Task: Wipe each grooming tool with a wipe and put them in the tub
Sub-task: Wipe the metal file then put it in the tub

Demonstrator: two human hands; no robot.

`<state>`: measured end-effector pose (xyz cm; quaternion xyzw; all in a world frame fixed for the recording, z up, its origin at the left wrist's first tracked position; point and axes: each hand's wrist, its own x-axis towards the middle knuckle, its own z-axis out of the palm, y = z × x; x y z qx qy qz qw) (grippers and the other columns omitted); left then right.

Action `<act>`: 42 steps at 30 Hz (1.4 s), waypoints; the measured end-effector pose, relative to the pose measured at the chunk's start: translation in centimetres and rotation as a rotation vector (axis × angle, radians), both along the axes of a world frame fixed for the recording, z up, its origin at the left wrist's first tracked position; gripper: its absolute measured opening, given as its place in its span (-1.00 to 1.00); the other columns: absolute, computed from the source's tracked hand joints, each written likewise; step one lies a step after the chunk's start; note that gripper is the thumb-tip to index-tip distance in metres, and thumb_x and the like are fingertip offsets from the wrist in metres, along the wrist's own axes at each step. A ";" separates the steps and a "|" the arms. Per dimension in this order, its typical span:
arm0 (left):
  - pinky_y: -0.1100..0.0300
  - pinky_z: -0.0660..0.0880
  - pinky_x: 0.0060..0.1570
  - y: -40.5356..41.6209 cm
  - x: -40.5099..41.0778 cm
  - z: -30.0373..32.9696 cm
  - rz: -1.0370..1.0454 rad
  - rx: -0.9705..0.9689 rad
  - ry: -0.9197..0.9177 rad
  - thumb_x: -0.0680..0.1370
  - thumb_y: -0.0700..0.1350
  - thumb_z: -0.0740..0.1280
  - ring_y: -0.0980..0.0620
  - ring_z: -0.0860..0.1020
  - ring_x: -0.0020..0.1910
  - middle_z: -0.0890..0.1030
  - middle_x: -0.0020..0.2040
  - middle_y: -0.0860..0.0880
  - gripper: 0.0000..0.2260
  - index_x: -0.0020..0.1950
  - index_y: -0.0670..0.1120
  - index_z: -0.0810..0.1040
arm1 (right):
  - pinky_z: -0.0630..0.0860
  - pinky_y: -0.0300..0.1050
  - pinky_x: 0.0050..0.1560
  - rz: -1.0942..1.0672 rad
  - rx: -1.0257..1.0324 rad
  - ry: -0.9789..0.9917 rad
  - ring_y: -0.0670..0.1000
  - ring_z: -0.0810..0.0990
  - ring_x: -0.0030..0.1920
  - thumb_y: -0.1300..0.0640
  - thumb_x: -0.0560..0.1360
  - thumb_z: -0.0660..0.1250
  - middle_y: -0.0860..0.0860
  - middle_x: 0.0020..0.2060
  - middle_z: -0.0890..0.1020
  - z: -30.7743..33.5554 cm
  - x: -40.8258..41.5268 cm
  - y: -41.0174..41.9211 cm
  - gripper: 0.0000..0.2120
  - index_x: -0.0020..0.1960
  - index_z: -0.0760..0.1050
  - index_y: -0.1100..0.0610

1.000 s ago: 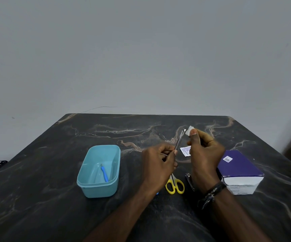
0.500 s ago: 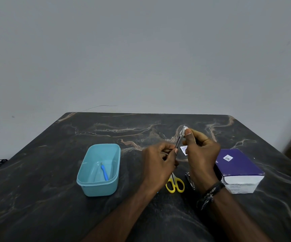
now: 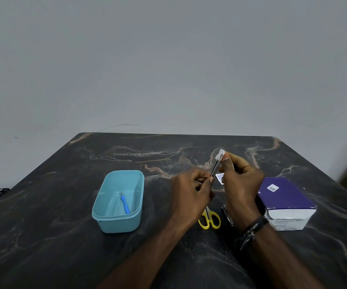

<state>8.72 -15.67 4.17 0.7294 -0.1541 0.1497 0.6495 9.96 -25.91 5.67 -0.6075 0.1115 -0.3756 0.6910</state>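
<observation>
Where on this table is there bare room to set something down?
Bare marble left of the light blue plastic tub and behind it to the far edge. Crowded between tub and purple box: yellow-handled scissors, metal clippers.

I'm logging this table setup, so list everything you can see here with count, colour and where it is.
tub: 1, light blue, left on the table
blue tool: 1, blue, inside the tub
metal tool: 1, silver, held up between both hands
wipe: 1, white, pinched around the metal tool's tip
packet: 1, white, on the table behind the hands
scissors: 1, yellow handles, on the table under the hands
clipper: 1, silver, right of the scissors
box: 1, purple and white, right on the table
table: 1, dark marble
wristband: 1, black, right wrist
left hand: holds the metal tool's base
right hand: holds the wipe
</observation>
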 end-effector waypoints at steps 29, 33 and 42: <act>0.04 0.63 -0.32 1.8 1.4 -0.6 0.027 0.095 -0.083 0.51 -0.29 0.37 0.07 0.63 -0.44 0.65 -0.37 -0.03 -0.89 -0.13 -0.12 0.65 | 0.44 -0.16 -0.36 0.433 -0.261 0.222 0.03 0.57 -0.28 0.19 0.54 0.34 0.11 -0.31 0.65 0.4 -0.5 -1.1 -0.88 -0.14 0.62 0.15; 0.08 0.63 -0.33 1.7 1.5 -0.5 -0.007 0.087 -0.059 0.51 -0.31 0.36 0.05 0.63 -0.43 0.65 -0.34 -0.04 -0.90 -0.12 -0.15 0.65 | 0.44 -0.14 -0.34 0.338 -0.253 0.200 0.03 0.56 -0.31 0.22 0.52 0.37 0.11 -0.32 0.66 0.2 -0.3 -1.1 -0.88 -0.18 0.62 0.13; 0.09 0.63 -0.33 1.7 1.2 -0.5 0.011 0.088 -0.037 0.51 -0.30 0.37 0.05 0.63 -0.44 0.65 -0.35 -0.03 -0.90 -0.13 -0.14 0.64 | 0.44 -0.19 -0.38 0.395 -0.213 0.242 -0.04 0.57 -0.32 0.19 0.52 0.36 0.07 -0.36 0.65 0.0 -0.1 -1.3 -0.87 -0.19 0.62 0.15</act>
